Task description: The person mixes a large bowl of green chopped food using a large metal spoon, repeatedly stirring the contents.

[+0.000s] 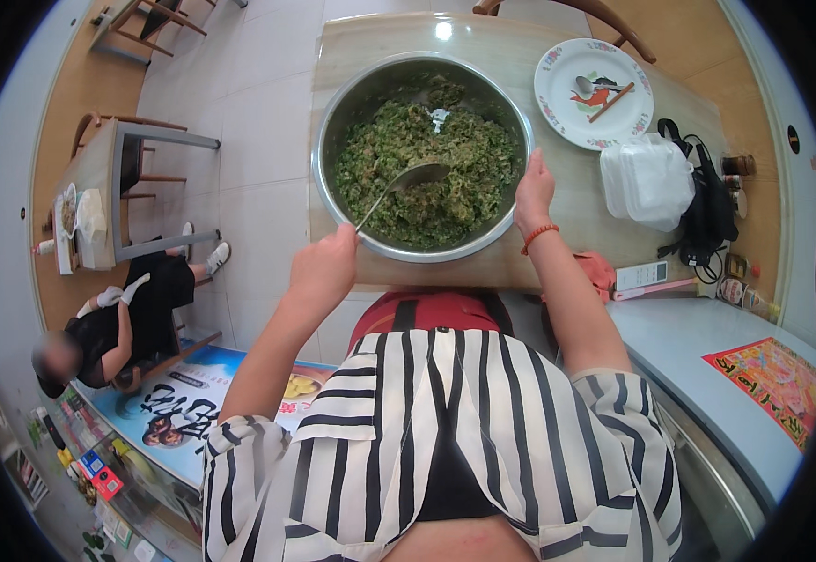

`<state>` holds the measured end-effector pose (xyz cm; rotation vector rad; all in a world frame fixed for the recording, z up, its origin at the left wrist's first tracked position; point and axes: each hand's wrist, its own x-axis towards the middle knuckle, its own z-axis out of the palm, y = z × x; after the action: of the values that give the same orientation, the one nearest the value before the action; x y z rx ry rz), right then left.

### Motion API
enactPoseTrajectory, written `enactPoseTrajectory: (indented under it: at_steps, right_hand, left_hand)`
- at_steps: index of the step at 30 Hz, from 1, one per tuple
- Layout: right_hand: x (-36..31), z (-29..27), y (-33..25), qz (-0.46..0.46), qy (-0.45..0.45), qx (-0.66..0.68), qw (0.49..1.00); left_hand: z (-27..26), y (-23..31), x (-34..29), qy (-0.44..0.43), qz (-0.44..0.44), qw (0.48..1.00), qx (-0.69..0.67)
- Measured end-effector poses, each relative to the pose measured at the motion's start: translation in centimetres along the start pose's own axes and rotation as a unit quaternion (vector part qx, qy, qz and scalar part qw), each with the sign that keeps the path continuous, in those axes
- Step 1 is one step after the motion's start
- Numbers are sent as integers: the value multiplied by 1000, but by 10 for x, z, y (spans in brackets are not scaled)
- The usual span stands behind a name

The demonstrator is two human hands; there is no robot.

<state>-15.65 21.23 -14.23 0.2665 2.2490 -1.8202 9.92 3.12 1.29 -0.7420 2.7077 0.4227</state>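
A large steel bowl (325, 178) stands on the table in front of me, filled with a green chopped filling (380, 140). My left hand (325, 265) is closed round the handle of a metal spoon (425, 174), whose head rests on the filling near the bowl's middle. On the bowl's right side, my right hand (533, 195) grips the rim, fingers along the outer wall and pointing away from me. A small white patch (439, 119) shows on the filling toward the far side.
Right of the bowl, a white plate (558, 108) carries a small spoon and a brown stick. Nearer lie white plastic containers (648, 183), a black bag (707, 201) and several small jars (737, 167) by the wall. A seated person (113, 323) in black is at the left, by another table.
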Motion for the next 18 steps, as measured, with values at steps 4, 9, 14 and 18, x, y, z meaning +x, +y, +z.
enactPoseTrajectory:
  at_steps: [4, 9, 14, 18]
  right_hand:
    - [-4, 0, -5, 26, -30, -28, 999]
    - [-2, 0, 0, -7, -13, 51, 999]
    - [2, 3, 27, -39, 7, -10, 999]
    - [0, -3, 10, -16, -24, -12, 1000]
  left_hand:
    - [24, -15, 19, 25, -18, 1000, -1]
    - [12, 3, 34, 0, -61, 998, 5]
    - [12, 5, 24, 43, -86, 994, -43]
    - [9, -2, 40, 121, -122, 984, -37]
